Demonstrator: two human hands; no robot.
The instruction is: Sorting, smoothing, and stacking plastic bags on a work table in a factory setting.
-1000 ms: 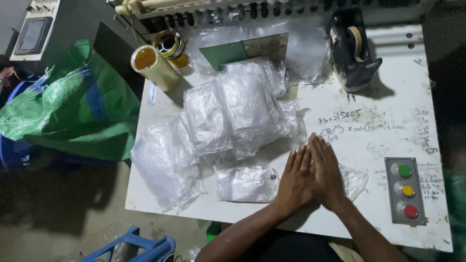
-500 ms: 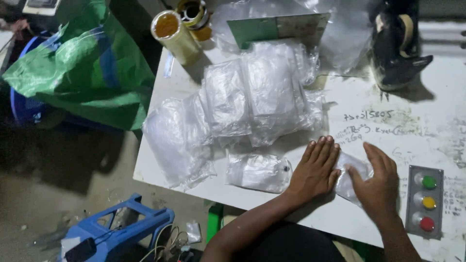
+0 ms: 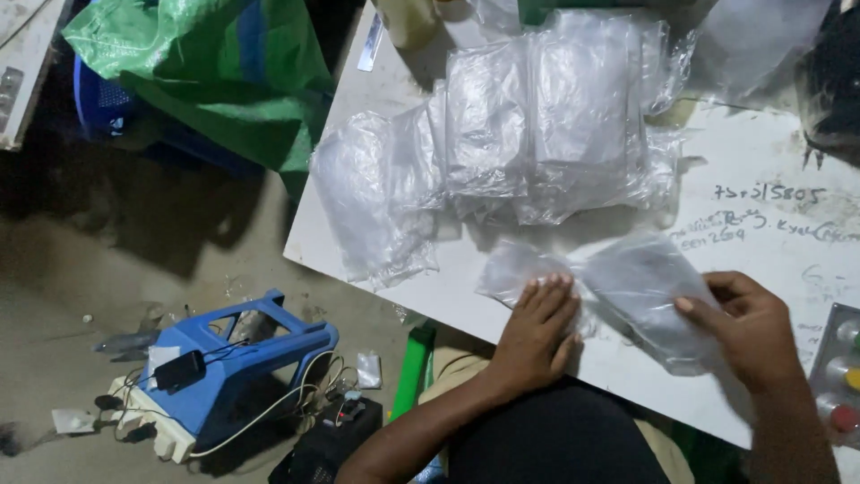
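Clear thin plastic bag (image 3: 640, 291) lies flat on the white table (image 3: 770, 224), near its front edge. Fingers (image 3: 546, 291) of the left hand (image 3: 536, 336) are straight and press its left end down; the right hand (image 3: 752, 332) pinches its right side between thumb and curled fingers. Behind it a pile of similar transparent bags (image 3: 528, 134) covers the table. Left of the table, on the dim floor, stand a blue plastic stool (image 3: 242, 358) and a green woven sack (image 3: 215, 72).

— What do we log as changed?
— Our left hand (image 3: 535, 333) and right hand (image 3: 751, 332), earlier pressed together, have parted; the right now lifts a clear plastic bag (image 3: 645, 291) off the white table (image 3: 770, 224).
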